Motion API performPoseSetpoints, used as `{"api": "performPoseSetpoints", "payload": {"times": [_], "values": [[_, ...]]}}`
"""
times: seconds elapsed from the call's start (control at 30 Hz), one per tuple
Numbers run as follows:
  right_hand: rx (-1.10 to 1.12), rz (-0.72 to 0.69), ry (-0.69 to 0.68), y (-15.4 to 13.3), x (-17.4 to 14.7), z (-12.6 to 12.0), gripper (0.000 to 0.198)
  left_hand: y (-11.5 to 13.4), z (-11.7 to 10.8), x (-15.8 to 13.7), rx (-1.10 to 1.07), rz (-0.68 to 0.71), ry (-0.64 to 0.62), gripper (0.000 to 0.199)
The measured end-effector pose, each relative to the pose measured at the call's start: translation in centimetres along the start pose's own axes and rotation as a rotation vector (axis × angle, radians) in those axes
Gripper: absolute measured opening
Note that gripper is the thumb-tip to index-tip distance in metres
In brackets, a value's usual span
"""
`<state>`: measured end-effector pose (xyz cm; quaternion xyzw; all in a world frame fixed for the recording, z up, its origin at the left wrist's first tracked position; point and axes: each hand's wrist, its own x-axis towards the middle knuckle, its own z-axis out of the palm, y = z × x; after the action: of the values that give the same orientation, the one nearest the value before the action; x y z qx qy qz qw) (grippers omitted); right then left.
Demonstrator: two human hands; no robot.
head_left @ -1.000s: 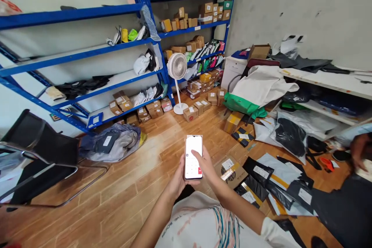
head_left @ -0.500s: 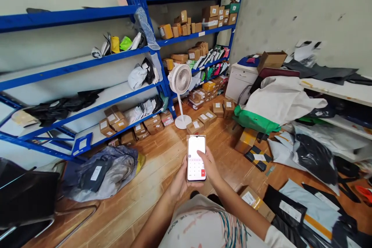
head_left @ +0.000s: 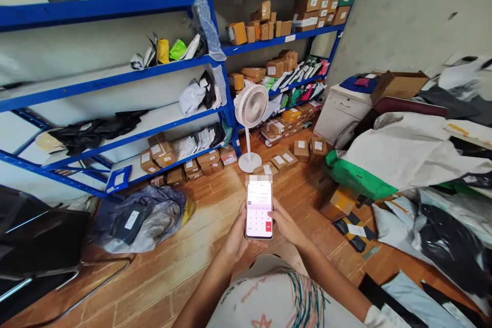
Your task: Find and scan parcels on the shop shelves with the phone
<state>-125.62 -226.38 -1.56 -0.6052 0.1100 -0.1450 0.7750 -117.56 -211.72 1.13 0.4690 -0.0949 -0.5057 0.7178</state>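
A smartphone (head_left: 259, 210) is upright in front of my body, its lit screen showing a number keypad with a red key at the lower right. My left hand (head_left: 237, 233) wraps around the phone's left side and bottom. On the other side, my right hand (head_left: 285, 223) grips the right edge, with the thumb at the keypad's border. The fingers behind the phone are hidden.
A white standing fan (head_left: 250, 113) stands ahead by the blue shelving (head_left: 154, 74), which holds boxes and bags. Cartons (head_left: 283, 160) lie on the floor. At left are a black chair (head_left: 38, 236) and a plastic-wrapped bundle (head_left: 149, 220); at right, a white-and-green sack (head_left: 407, 154) and parcels.
My right thumb has moved from over the screen to the phone's right edge. Text lines now show on the screen's upper part. The view has shifted slightly left and down.
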Motion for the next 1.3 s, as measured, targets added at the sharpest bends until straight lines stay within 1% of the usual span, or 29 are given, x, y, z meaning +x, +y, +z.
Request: {"api": "performPoseSetpoints", "payload": {"times": [0.13,0.3,0.47,0.57,0.67,0.73,0.9,0.97,1.07,1.17,1.23,1.3], "values": [[-0.03,0.004,-0.061,-0.1,1.6,-0.4,0.043,0.2,-0.2,0.8,0.002,0.024,0.035,0.052],[-0.045,0.005,-0.103,0.3,3.0,-0.3,0.042,0.5,-0.7,0.9,-0.002,0.057,0.063,0.057],[-0.03,0.005,-0.109,0.6,3.6,0.0,0.042,1.0,-0.8,1.0,-0.003,0.04,0.098,0.057],[-0.001,0.01,-0.116,0.7,3.7,0.5,0.037,1.2,-0.6,1.0,-0.011,0.023,0.105,0.057],[0.018,0.004,-0.108,1.0,3.7,0.9,0.035,1.4,-0.5,0.9,-0.029,0.026,0.11,0.061],[0.021,-0.01,-0.131,1.1,3.7,0.9,0.04,1.4,-0.6,0.8,-0.043,0.027,0.112,0.065],[0.011,-0.044,-0.253,0.9,3.0,0.4,0.075,1.4,-0.5,0.5,-0.06,0.035,0.124,0.07],[0.011,-0.045,-0.265,0.7,2.7,0.3,0.074,1.3,-0.3,0.5,-0.034,0.036,0.154,0.071],[0.018,-0.028,-0.244,0.4,2.5,0.3,0.061,1.1,-0.2,0.4,0.002,0.027,0.196,0.072],[0.017,-0.004,-0.2,0.3,2.4,0.3,0.053,0.8,-0.6,0.4,-0.069,0.033,0.145,0.071],[0.025,0.01,-0.18,0.3,2.3,0.3,0.052,0.6,-1.1,0.2,-0.148,0.036,0.066,0.073],[0.04,0.023,-0.16,0.5,2.3,0.3,0.05,0.5,-1.6,0.0,-0.199,0.033,-0.013,0.081]]}}
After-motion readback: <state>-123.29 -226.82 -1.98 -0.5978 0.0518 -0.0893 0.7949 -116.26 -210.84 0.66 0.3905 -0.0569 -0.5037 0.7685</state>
